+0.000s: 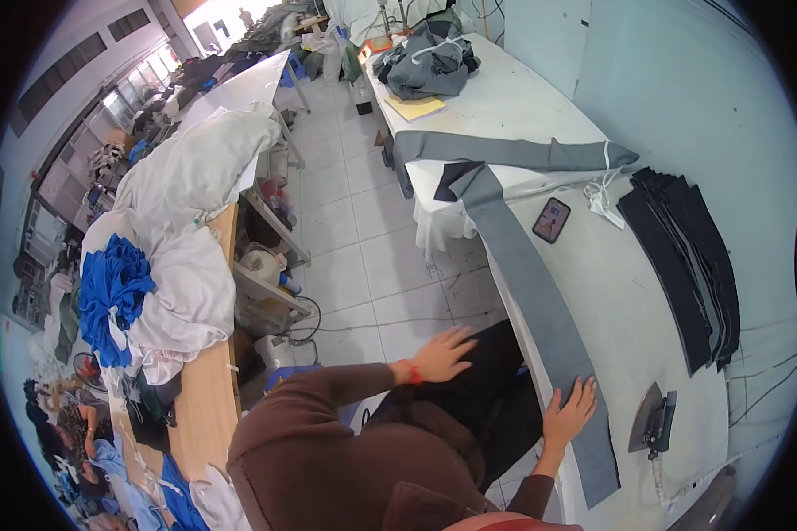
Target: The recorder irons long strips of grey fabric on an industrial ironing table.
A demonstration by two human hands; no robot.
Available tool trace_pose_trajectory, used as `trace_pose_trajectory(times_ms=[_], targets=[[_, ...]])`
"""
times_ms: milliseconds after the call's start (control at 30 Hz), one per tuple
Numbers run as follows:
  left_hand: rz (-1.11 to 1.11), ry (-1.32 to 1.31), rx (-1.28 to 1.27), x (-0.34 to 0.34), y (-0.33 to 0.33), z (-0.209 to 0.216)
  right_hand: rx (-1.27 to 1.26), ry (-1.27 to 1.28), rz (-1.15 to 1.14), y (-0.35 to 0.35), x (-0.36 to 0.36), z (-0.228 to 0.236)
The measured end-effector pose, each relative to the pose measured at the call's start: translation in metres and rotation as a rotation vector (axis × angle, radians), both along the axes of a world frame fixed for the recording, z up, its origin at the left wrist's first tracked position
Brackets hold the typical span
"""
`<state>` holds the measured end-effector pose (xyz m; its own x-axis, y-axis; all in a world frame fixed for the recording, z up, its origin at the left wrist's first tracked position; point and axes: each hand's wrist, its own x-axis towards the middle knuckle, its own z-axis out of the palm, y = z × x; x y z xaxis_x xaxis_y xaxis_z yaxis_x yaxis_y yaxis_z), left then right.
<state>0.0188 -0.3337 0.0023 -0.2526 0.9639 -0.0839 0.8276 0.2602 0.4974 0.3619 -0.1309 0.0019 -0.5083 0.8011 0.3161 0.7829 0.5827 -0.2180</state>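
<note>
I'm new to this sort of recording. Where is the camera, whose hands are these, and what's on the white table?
There is no machine here: a person works with two bare hands. The one picture comes from a wide fisheye camera on the person's head, looking down, so straight edges bend near its rim.

The right hand rests flat on a long gray fabric strip on the white table. The left hand is off the table, over the dark trousers; whether it touches them is unclear. Neither hand visibly grips anything.

Also on the table are a phone, dark fabric pieces, an iron and, farther off, a cloth bundle.
</note>
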Motion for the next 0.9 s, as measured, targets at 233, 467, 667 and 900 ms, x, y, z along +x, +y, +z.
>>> trace_pose_trajectory(times_ms=[233, 467, 667, 900], targets=[[0.415, -0.660, -0.236, 0.033, -0.154, 0.041, -0.104, 0.019, -0.080, -0.093, 0.053, 0.011], [0.121, -0.461, -0.339, 0.015, -0.145, 0.116, -0.290, 0.027, -0.099, -0.115, 0.071, 0.034], [0.060, -0.649, -0.444, 0.015, -0.092, 0.138, -0.380, 0.086, -0.125, -0.117, 0.081, 0.028], [0.413, -0.371, -0.200, 0.017, -0.084, 0.073, -0.328, 0.177, -0.167, -0.117, 0.072, 0.020]])
